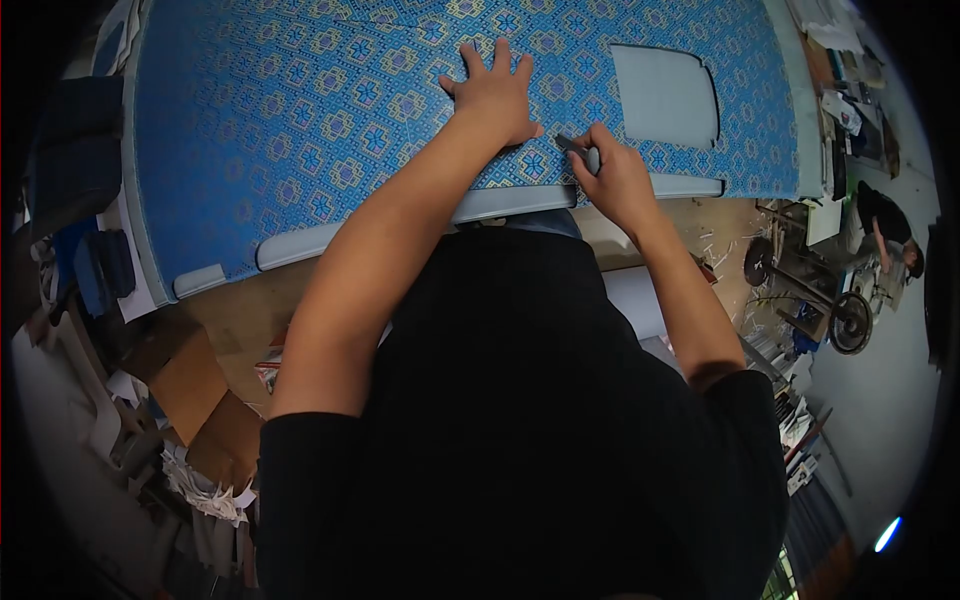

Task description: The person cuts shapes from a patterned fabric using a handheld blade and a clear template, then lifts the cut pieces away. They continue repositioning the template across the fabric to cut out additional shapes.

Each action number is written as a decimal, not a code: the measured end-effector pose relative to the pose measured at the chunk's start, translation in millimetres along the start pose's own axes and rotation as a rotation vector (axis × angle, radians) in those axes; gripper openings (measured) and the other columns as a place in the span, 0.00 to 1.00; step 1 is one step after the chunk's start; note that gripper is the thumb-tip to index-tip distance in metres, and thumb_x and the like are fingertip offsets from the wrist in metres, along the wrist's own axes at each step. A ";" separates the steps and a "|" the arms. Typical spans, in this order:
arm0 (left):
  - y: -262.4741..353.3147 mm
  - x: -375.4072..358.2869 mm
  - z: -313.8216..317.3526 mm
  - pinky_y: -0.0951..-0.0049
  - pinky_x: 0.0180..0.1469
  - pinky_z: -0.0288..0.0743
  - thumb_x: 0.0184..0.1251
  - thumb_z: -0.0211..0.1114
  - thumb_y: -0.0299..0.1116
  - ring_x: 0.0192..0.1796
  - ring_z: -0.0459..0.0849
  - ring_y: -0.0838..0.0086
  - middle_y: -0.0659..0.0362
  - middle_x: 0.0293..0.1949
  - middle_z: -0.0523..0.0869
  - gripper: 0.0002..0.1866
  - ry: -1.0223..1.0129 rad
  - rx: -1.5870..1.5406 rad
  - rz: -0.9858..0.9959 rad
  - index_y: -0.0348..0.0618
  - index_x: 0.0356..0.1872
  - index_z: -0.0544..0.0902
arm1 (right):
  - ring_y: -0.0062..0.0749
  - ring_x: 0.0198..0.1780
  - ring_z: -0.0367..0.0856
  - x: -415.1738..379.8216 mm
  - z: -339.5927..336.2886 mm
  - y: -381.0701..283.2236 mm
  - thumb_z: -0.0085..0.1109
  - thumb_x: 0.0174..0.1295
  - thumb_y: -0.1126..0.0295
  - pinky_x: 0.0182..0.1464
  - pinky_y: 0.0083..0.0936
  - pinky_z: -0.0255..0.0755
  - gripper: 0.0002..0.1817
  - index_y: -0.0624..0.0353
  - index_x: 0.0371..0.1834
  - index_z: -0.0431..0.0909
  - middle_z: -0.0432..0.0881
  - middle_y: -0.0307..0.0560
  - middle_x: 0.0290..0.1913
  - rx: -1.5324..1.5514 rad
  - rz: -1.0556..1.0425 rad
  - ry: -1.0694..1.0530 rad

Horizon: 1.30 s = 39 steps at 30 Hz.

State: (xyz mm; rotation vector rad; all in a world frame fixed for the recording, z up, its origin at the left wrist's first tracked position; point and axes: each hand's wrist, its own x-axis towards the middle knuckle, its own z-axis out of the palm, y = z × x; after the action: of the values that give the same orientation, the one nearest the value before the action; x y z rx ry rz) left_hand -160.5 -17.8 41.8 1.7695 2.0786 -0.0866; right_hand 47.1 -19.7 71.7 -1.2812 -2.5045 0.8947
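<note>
Blue patterned fabric (300, 110) covers a large table, with a rectangular opening at the right that shows a pale grey surface (665, 95). My left hand (492, 97) lies on the fabric near the middle, its fingers spread and nothing in it. To its right, my right hand (612, 175) is closed round a small dark cutting tool (578, 152), whose tip points up and left, close to the fabric. Pale grey strips (515, 200) show along the near edge of the fabric, beside both forearms.
An open cardboard box (195, 385) stands at the lower left, with white scraps below it. A co-worker in dark clothes (885, 220) is at the far right, near a metal wheel (851, 322). Papers and tools line the table's right side.
</note>
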 end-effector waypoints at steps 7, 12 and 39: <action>0.9 0.0 -0.9 0.15 0.68 0.61 0.55 0.80 0.60 0.83 0.43 0.29 0.50 0.86 0.48 0.57 -0.008 0.003 -0.007 0.62 0.84 0.57 | 0.63 0.38 0.86 6.9 -2.3 -7.4 0.68 0.65 0.71 0.38 0.49 0.77 0.12 0.59 0.45 0.74 0.87 0.61 0.36 -0.024 0.041 -0.040; 2.0 -1.0 -4.8 0.16 0.69 0.61 0.57 0.79 0.60 0.83 0.43 0.29 0.50 0.85 0.48 0.56 -0.028 0.012 -0.005 0.61 0.84 0.57 | 0.62 0.35 0.86 15.1 -3.3 -16.4 0.68 0.63 0.72 0.36 0.52 0.78 0.12 0.60 0.45 0.75 0.86 0.61 0.30 -0.150 0.044 -0.073; 3.5 5.0 3.0 0.13 0.69 0.59 0.52 0.84 0.56 0.83 0.44 0.30 0.51 0.85 0.50 0.56 0.012 0.001 -0.037 0.64 0.82 0.62 | 0.56 0.40 0.87 45.5 -31.6 51.8 0.70 0.63 0.74 0.39 0.46 0.78 0.16 0.52 0.51 0.76 0.87 0.53 0.37 -0.081 -0.466 -0.285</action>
State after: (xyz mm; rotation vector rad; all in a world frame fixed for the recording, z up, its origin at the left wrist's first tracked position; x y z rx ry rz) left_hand -156.8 -13.4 38.1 1.7361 2.1206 -0.0881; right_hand 67.5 52.7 61.7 -0.5659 -2.8997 0.9149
